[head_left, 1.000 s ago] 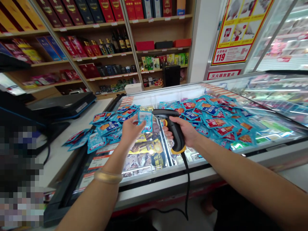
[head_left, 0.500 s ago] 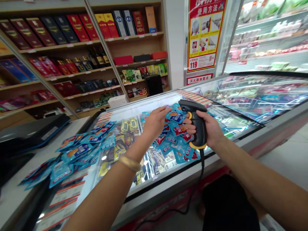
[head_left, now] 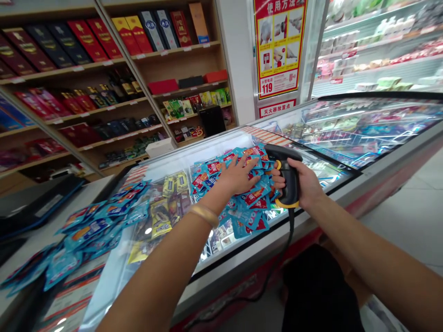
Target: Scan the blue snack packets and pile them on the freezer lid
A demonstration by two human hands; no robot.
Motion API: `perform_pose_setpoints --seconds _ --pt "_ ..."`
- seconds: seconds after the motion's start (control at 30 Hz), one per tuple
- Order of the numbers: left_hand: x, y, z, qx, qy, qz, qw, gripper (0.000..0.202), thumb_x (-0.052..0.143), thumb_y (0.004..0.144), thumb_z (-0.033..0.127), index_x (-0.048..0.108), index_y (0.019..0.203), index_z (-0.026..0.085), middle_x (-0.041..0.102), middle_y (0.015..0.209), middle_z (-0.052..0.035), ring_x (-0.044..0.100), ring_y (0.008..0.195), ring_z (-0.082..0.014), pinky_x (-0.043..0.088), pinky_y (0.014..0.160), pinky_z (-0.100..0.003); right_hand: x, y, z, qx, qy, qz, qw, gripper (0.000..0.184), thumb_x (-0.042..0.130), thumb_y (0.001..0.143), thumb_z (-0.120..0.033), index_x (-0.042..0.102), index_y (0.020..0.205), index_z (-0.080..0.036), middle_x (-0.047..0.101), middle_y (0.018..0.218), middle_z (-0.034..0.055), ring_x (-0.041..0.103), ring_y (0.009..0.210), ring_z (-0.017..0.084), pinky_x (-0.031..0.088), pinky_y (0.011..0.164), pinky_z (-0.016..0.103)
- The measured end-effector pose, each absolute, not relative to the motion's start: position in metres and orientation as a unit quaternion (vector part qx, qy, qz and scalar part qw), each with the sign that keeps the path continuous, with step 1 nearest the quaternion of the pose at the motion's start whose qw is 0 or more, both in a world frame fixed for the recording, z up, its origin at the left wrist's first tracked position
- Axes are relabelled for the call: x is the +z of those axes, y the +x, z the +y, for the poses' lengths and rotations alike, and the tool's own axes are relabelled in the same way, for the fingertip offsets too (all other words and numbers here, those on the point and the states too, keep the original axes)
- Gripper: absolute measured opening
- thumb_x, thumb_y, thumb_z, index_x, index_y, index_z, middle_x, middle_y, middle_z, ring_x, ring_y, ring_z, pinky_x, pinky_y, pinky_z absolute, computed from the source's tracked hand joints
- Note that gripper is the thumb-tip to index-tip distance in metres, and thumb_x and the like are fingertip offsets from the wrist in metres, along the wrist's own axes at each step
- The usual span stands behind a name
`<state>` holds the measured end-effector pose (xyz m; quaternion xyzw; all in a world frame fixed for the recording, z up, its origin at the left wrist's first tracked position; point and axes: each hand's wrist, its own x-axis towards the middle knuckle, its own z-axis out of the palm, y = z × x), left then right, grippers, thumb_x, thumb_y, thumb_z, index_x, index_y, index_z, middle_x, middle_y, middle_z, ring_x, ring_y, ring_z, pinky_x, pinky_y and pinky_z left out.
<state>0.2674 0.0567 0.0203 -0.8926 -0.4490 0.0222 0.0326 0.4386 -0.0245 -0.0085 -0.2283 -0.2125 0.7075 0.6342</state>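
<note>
My left hand (head_left: 238, 176), with a gold bangle (head_left: 205, 215) on its wrist, lies spread on a heap of blue and red snack packets (head_left: 254, 198). Its fingers are apart and nothing is gripped in them. The heap rests on the glass top of a chest freezer (head_left: 221, 267). In my right hand (head_left: 306, 182) is a black and yellow barcode scanner (head_left: 289, 177), held upright by its handle at the heap's right side. A cable (head_left: 291, 230) hangs from the handle. A second group of blue packets (head_left: 95, 230) spreads over the freezer's left end.
Yellow packets (head_left: 161, 216) show through the glass. A grey counter (head_left: 20, 272) with a dark device (head_left: 44, 203) stands at the left. Shelves of boxes (head_left: 176, 87) line the back wall. A white box (head_left: 161, 147) sits behind the freezer. Lit fridge shelves (head_left: 377, 60) are at the right.
My left hand has gone from closed fingers at a packet to lying spread on the heap. The scanner stays in my right hand beside the heap. The view has shifted to the right.
</note>
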Motion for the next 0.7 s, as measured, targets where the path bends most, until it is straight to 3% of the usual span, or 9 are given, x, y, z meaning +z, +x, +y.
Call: perform_pose_setpoints --seconds 0.17,0.43,0.7 --pt "0.016 0.268 0.058 -0.011 -0.904 -0.427 0.03 0.07 0.043 0.093 0.058 0.021 0.157 0.039 0.013 0.168 -0.0035 0.018 0.151 -0.0414 0.014 0.118 -0.069 -0.006 0.434 -0.024 0.704 -0.239 -0.209 0.636 0.016 0.058 0.085 -0.033 0.057 0.086 -0.017 0.051 0.07 0.0014 0.042 0.051 0.01 0.042 0.043 0.019" --pt "0.019 0.216 0.039 -0.205 -0.862 -0.464 0.028 0.066 0.045 0.096 0.048 0.024 0.156 0.028 0.014 0.167 -0.0131 0.012 0.154 -0.0336 0.011 0.121 -0.061 0.009 0.419 -0.031 0.702 -0.246 -0.242 0.623 0.013 0.059 0.084 -0.032 0.057 0.086 -0.019 0.05 0.07 0.0012 0.041 0.051 0.011 0.042 0.041 0.021" --pt "0.009 0.062 0.025 -0.339 -0.716 -0.603 0.095 0.055 0.045 0.093 0.036 0.045 0.144 0.017 0.045 0.152 -0.0181 0.038 0.143 -0.032 0.028 0.118 -0.053 0.018 0.336 -0.027 0.755 -0.233 -0.272 0.549 0.014 0.058 0.085 -0.031 0.057 0.085 -0.017 0.053 0.069 0.002 0.044 0.051 0.01 0.043 0.043 0.02"
